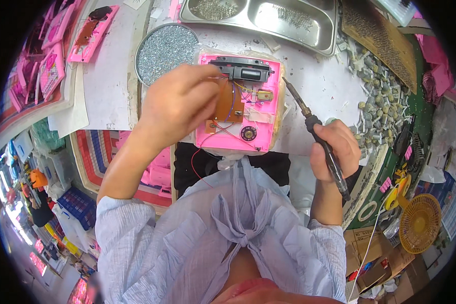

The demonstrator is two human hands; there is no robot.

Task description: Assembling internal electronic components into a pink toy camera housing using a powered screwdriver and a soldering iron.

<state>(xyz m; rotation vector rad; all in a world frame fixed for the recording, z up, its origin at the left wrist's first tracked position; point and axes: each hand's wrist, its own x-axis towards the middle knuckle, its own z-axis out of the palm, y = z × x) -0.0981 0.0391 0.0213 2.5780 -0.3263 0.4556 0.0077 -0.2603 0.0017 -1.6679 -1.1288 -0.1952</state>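
A pink plastic housing [262, 133] lies open on a padded, plastic-wrapped support in front of me. Inside it are a brown circuit board [229, 112], a long black plastic part [245, 72], a small metal component [264, 95] and a round black speaker [249, 133]. Several thin wires cross the board, and a red wire [193, 163] hangs over the near edge. My left hand [180, 106] is over the housing's left side, fingers pinched together; what they hold is hidden. My right hand [337, 152] grips a soldering iron [313, 122], its tip just right of the housing and apart from it.
Behind my left hand stands a round metal dish [139, 63] of small screws. A divided steel tray [261, 31] with small metal pieces is at the back. Small parts [377, 96] are heaped at right, beside a yellow fan [420, 223]. More pink housings [53, 71] lie left.
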